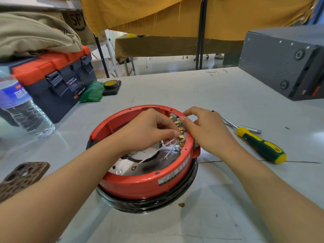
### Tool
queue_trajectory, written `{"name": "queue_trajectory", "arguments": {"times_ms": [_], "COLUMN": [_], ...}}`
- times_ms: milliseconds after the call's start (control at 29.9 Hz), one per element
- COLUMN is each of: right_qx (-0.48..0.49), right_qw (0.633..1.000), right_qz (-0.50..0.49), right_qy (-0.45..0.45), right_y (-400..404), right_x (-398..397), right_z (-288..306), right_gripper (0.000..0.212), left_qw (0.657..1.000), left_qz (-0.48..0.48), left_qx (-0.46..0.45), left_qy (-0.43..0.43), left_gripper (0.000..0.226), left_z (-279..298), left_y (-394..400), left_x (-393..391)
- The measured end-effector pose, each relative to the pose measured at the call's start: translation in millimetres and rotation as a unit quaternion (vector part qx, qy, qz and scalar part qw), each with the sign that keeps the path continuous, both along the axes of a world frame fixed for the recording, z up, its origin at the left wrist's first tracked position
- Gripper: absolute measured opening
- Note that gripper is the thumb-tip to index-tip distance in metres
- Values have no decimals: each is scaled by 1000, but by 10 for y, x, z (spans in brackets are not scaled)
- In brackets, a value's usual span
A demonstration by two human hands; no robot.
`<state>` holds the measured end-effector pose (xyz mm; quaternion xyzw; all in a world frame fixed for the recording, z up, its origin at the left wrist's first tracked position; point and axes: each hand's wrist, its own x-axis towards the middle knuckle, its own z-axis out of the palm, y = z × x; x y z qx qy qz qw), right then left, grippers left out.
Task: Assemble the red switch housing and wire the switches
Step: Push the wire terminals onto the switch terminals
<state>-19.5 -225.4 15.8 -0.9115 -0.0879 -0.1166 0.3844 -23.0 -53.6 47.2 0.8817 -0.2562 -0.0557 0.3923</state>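
Left hand (149, 128), grip narrow: thumb and fingertips are pinched together at the row of brass switch terminals (179, 132) on the inner right wall of the red switch housing (140, 183). The pinch appears to close on the end of a thin white wire (154, 153), though the contact itself is hidden behind the fingers. Right hand (206, 130), grip part-closed: thumb and forefinger bear on the housing rim and the grey switch bodies (175, 115) just beside the left fingertips, the palm resting outside the wall, apparently as a steadying hold. Both forearms enter from the near edge and converge over the housing, wrists low.

Handling, as a judgement: the white wires look slender and limp, with small ring or bare ends lying loose on the pale inner plate; they are best taken close to the tip so the end does not flex away. The terminals look small, thin and easily bent, so a light push in line with the tab would suit. The housing reads as rigid moulded plastic, stable where it sits on a black ring base (149, 202) at the middle of the table (228, 95).

Well apart to the right lies a yellow-and-green screwdriver (259, 144); a toolbox (57, 85) and water bottle (22, 109) stand at left.
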Motion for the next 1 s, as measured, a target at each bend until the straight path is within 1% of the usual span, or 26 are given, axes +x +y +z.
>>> {"name": "queue_trajectory", "arguments": {"times_ms": [67,134,267,368,502,568,669,736,802,936,1003], "right_qx": [24,37,7,6,72,119,159,172,202,274,305], "right_qw": [1000,999,1000,998,983,973,969,971,967,953,947], "right_qz": [2,-2,-17,-2,15,16,10,-5,-19,-14,-2], "right_qy": [3,7,19,70,169,198,188,169,155,130,103], "right_y": [-24,-49,-95,-114,-125,-121,-79,-23,24,71,78], "right_x": [7,23,41,46,30,18,9,-5,-10,4,-1], "right_z": [-1,-3,4,-12,-23,-18,-18,-7,37,173,261], "right_gripper": [27,28,40,53,61,60,47,41,35,21,22], "left_qw": [999,998,997,996,994,994,993,989,978,941,921], "left_qz": [9,16,45,72,98,102,104,106,115,137,143], "left_qx": [-38,-51,-48,-38,-36,-32,-42,-85,-155,-276,-323], "left_qy": [25,37,31,25,32,35,44,61,84,144,163], "left_gripper": [11,11,8,8,9,12,18,22,23,22,28], "left_z": [6,9,33,70,59,35,8,6,30,81,135], "left_y": [22,38,89,170,253,274,279,266,248,213,186], "left_x": [8,3,-14,-20,-67,-104,-154,-183,-207,-215,-216]}}
